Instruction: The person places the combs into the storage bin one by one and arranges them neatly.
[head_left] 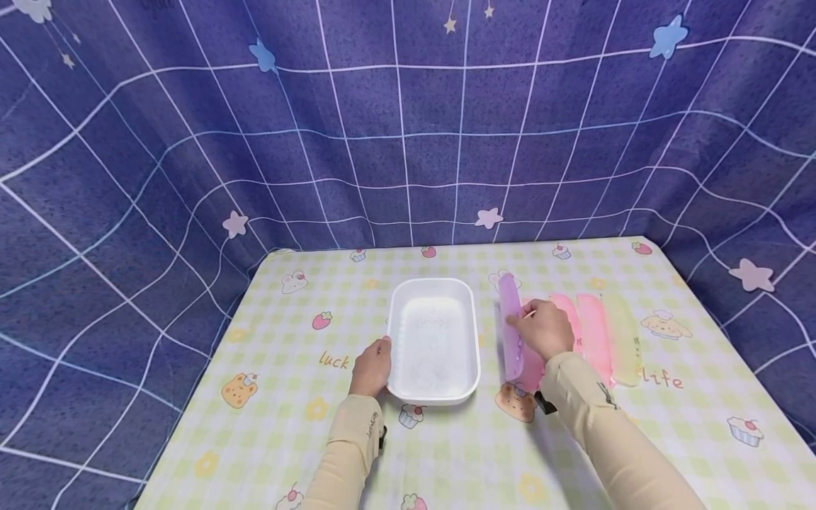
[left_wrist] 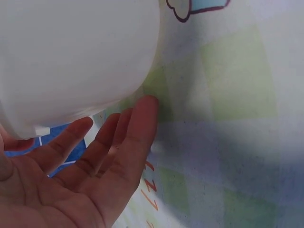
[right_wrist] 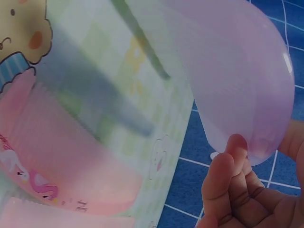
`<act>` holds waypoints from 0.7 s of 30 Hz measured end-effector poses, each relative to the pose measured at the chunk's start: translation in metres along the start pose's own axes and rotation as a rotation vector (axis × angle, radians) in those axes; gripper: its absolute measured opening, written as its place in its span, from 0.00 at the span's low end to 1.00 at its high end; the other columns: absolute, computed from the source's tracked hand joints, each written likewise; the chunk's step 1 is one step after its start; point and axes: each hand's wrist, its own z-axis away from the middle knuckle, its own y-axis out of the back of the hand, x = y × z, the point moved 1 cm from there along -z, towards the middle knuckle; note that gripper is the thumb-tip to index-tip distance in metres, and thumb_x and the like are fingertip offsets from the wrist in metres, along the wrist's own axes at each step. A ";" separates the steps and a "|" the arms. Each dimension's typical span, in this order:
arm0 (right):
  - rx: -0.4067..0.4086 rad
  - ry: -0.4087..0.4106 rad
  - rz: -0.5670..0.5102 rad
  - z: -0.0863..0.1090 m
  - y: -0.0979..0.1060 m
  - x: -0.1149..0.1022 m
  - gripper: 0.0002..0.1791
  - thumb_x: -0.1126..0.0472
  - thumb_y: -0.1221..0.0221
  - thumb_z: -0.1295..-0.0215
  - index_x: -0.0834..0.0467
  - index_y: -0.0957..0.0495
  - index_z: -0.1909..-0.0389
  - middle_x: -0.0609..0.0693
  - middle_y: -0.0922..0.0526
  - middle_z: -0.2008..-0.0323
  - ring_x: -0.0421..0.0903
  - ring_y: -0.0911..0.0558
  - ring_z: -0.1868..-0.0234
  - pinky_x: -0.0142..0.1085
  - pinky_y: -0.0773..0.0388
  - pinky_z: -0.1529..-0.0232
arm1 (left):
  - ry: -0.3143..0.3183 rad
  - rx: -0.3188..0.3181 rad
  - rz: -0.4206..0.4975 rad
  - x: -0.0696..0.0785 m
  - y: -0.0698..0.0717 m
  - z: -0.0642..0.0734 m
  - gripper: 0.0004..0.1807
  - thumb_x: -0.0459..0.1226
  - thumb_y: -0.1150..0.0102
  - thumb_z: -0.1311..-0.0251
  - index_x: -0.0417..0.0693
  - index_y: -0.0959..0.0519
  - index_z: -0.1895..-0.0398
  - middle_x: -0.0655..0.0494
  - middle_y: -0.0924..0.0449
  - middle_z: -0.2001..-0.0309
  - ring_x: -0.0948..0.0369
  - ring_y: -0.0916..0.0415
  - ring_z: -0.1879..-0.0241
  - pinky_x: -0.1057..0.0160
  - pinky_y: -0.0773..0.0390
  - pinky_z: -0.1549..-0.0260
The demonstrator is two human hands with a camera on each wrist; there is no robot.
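A white rectangular plastic basin [head_left: 435,347] stands on the table with nothing in it. My left hand [head_left: 372,367] holds its left rim, thumb over the edge; in the left wrist view the fingers [left_wrist: 142,123] reach along the basin's outer wall. To the right of the basin, my right hand [head_left: 548,329] pinches a translucent purple comb [right_wrist: 251,71] between thumb and fingers, tilted up off the table. Beneath and beside that hand lie several pink combs [head_left: 594,333], one with a flamingo print [right_wrist: 71,156], and a yellow-green comb [head_left: 620,340] at the row's right end.
A checked tablecloth [head_left: 255,453] with cartoon prints covers the table. Dark blue curtain [head_left: 433,163] with white grid lines encloses the back and both sides.
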 end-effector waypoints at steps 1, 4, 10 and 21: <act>0.003 0.003 0.000 0.000 0.000 -0.001 0.14 0.53 0.34 0.36 0.61 0.20 0.65 0.54 0.18 0.70 0.51 0.21 0.70 0.40 0.30 0.70 | 0.001 0.000 0.000 0.000 0.000 0.000 0.27 0.47 0.65 0.19 0.39 0.24 0.36 0.35 0.22 0.40 0.38 0.24 0.43 0.41 0.27 0.41; 0.014 0.014 0.007 0.000 0.002 -0.005 0.14 0.53 0.34 0.36 0.61 0.20 0.64 0.55 0.17 0.69 0.51 0.21 0.70 0.41 0.30 0.70 | 0.002 0.000 0.001 0.000 0.000 0.001 0.27 0.47 0.65 0.19 0.39 0.24 0.36 0.35 0.22 0.41 0.39 0.24 0.43 0.41 0.27 0.41; 0.026 0.022 0.009 0.002 0.003 -0.013 0.14 0.52 0.34 0.36 0.60 0.20 0.63 0.55 0.16 0.67 0.52 0.20 0.68 0.42 0.29 0.70 | 0.002 0.001 0.005 0.001 0.002 0.002 0.27 0.47 0.65 0.19 0.39 0.24 0.36 0.35 0.22 0.40 0.39 0.24 0.43 0.41 0.27 0.41; 0.020 0.019 -0.033 0.003 0.000 -0.029 0.14 0.52 0.34 0.37 0.60 0.19 0.63 0.55 0.16 0.69 0.50 0.20 0.70 0.40 0.29 0.72 | 0.015 0.001 0.011 0.003 0.002 0.004 0.27 0.48 0.66 0.19 0.40 0.24 0.35 0.35 0.23 0.40 0.39 0.24 0.43 0.41 0.28 0.41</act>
